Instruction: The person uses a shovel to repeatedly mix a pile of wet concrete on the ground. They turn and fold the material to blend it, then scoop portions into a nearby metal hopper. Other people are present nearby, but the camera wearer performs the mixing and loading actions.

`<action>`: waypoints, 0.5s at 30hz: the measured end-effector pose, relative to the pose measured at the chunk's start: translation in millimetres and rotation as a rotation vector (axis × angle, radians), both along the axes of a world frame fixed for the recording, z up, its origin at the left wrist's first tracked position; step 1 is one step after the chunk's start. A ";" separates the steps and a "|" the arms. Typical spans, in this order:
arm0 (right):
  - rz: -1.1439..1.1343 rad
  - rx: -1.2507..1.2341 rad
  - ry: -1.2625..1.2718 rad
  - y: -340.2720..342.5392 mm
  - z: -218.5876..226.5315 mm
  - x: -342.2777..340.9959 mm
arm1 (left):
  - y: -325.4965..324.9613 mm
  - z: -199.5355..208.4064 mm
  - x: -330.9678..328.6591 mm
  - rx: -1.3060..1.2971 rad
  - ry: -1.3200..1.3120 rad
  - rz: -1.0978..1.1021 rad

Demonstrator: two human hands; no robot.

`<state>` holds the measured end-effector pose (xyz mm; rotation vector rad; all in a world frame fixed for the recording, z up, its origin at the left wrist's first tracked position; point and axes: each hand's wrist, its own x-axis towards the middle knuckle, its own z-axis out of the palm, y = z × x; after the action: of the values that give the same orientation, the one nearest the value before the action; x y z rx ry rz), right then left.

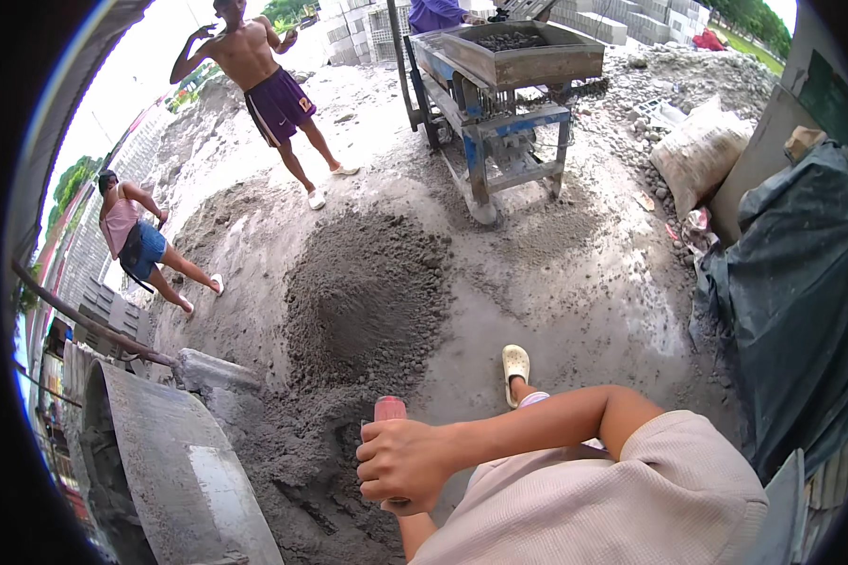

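Observation:
My right hand [400, 463] is closed round a handle with a reddish-pink end [390, 408], which sticks out above my fist. A small brown piece of it shows below my fingers; the tool's other end is hidden. Part of my left forearm [416, 535] shows under the right hand, but the left hand and its fingers are out of sight. Beyond and beside my fist lies a heap of damp grey sand mix [363, 292], spreading down toward the lower edge. My foot in a cream clog [515, 365] stands on the dusty ground to the right of the heap.
A sheet-metal piece [179, 461] stands at the lower left. Farther off is a blue-framed machine with a wooden tray [518, 66]. Two people stand at the left and back [273, 85]. A full sack [702, 151] and a dark tarp [801, 292] lie at right.

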<state>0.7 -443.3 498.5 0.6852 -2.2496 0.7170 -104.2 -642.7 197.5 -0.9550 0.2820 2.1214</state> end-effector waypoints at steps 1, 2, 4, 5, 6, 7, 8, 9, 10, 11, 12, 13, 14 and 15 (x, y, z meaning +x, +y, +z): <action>-0.004 0.000 0.010 -4.0 0.5 -2.6 | -3.1 1.4 -2.6 -0.002 -0.001 -0.014; -0.008 0.003 0.013 -7.2 0.6 -3.5 | -1.8 1.2 -1.2 0.001 -0.010 -0.023; 0.008 -0.006 0.053 -10.1 2.5 -9.6 | -3.2 4.5 -4.3 0.002 -0.004 -0.037; 0.040 -0.020 0.079 -9.8 2.8 -13.2 | -2.8 5.3 -1.9 0.002 -0.019 -0.030; 0.073 -0.033 0.104 -7.8 4.8 -16.6 | -0.2 6.2 -1.9 0.006 -0.027 -0.029; 0.124 -0.041 0.108 -1.8 7.9 -19.7 | 2.9 7.9 -4.0 0.010 -0.036 -0.025; 0.146 -0.076 0.135 1.9 8.1 -22.7 | 11.0 8.7 -3.7 0.022 -0.043 -0.019; 0.169 -0.110 0.161 4.3 6.6 -25.1 | 18.2 10.2 -3.9 0.026 -0.057 -0.008; 0.191 -0.144 0.186 7.7 4.1 -24.3 | 25.7 10.0 0.3 0.030 -0.072 -0.004; 0.174 -0.127 0.121 16.9 2.4 -20.1 | 41.3 10.0 1.1 0.040 -0.085 -0.015; 0.211 -0.068 0.112 31.6 6.7 -20.6 | 51.8 14.4 -4.8 0.046 -0.076 -0.007; 0.245 -0.008 0.101 48.8 13.1 -17.5 | 66.5 16.9 -7.4 0.055 -0.065 -0.003; 0.270 0.048 0.080 67.1 20.3 -12.0 | 83.7 17.6 -8.6 0.064 -0.069 -0.003; 0.307 -0.021 0.300 96.4 47.2 -4.9 | 97.4 19.5 -10.6 0.077 -0.079 0.019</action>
<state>-4.2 -346.9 545.7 1.0675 -1.8819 0.7268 -114.8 -545.4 217.0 -0.9971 0.1511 2.0902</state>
